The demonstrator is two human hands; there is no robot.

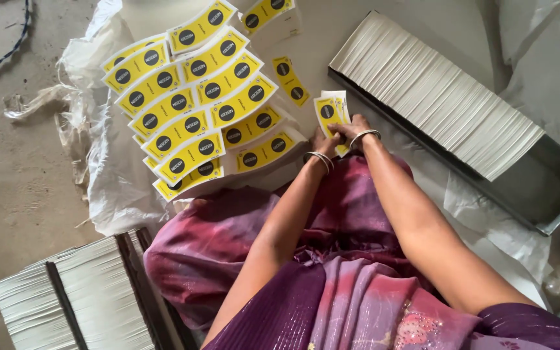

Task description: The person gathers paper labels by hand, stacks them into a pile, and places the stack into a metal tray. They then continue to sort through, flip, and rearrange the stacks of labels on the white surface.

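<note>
Both my hands meet over my lap and grip a small stack of yellow curved cards [329, 110] with black round marks. My left hand [323, 142] holds the stack's lower edge, and my right hand [352, 128] pinches its right side. Each wrist wears a metal bangle. To the left, several fanned piles of the same yellow cards [192, 104] lie overlapping on white plastic sheeting [115, 188]. One loose yellow card [291, 81] lies between the piles and my hands.
A long row of white cards stands on edge in a grey metal tray [555, 194] at the right. Another bundle of white cards [72, 298] with dark dividers sits at the lower left. Crumpled plastic [66, 110] lies on the concrete floor.
</note>
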